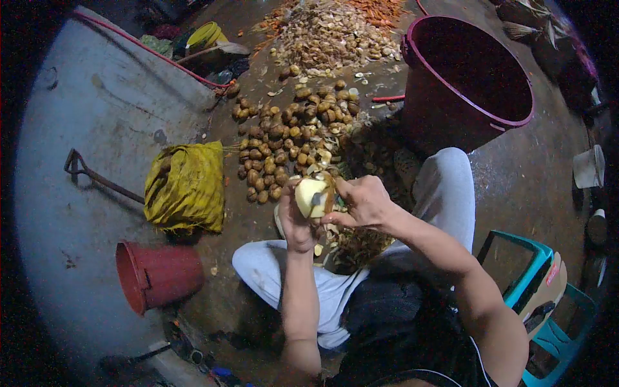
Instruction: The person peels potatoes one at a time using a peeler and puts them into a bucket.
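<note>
My left hand (298, 227) is wrapped around a partly peeled potato (307, 192), with pale flesh on the left and brown skin on the right. Against the potato's right side, my right hand (369, 202) grips a small dark-bladed tool (317, 199); whether it is a knife or a peeler is unclear. Just beyond my hands lies a heap of unpeeled potatoes (274, 138) on the floor. Loose peelings (362, 244) are scattered beneath my hands, between my legs.
A large maroon tub (433, 97) stands at the right. On the left are a yellow sack (184, 190), a long-handled tool (106, 179) and a red bucket (173, 274). Pale peelings (332, 42) and orange scraps (377, 11) lie at the back. A teal stool (529, 255) is at lower right.
</note>
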A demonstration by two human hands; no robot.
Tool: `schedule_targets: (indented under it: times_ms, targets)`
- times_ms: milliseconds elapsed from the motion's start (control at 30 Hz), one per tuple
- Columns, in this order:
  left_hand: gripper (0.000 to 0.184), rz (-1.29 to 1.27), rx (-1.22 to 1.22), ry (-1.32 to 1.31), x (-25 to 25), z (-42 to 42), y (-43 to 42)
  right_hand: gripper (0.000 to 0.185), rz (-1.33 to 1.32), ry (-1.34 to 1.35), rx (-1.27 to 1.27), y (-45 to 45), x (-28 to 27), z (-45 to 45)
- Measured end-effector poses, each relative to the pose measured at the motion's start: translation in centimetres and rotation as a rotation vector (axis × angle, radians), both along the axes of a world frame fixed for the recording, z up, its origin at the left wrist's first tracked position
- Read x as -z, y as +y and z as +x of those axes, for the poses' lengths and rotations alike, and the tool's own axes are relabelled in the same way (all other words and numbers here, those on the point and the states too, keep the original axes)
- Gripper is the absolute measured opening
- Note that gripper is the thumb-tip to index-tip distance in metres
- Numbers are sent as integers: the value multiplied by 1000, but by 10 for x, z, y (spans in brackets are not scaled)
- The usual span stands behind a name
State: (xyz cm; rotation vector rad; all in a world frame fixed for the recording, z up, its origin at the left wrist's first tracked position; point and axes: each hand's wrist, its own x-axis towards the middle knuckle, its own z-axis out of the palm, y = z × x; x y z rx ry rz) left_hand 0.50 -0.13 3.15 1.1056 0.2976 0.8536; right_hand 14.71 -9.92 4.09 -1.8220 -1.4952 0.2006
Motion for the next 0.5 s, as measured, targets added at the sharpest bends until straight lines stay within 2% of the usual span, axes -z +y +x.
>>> schedule_targets:
  times_ms: [200, 267, 300, 400, 500]
  targets:
    - [77, -95, -41, -86, 4, 3, -3, 56, 91, -9, -46, 2, -2, 1]
    - [76, -120, 37, -114, 4, 4, -1, 65, 86, 446, -69, 6, 4, 6]
    - [76, -121, 36, -114, 3, 4, 0, 65, 85, 446, -70, 6, -2, 10]
    - [86, -44, 154, -90, 1, 0, 7, 90, -97, 360, -128, 1, -20, 16]
    - [81, -81, 261, -129, -2, -4, 8, 89, -140, 342, -192, -2, -29, 15]
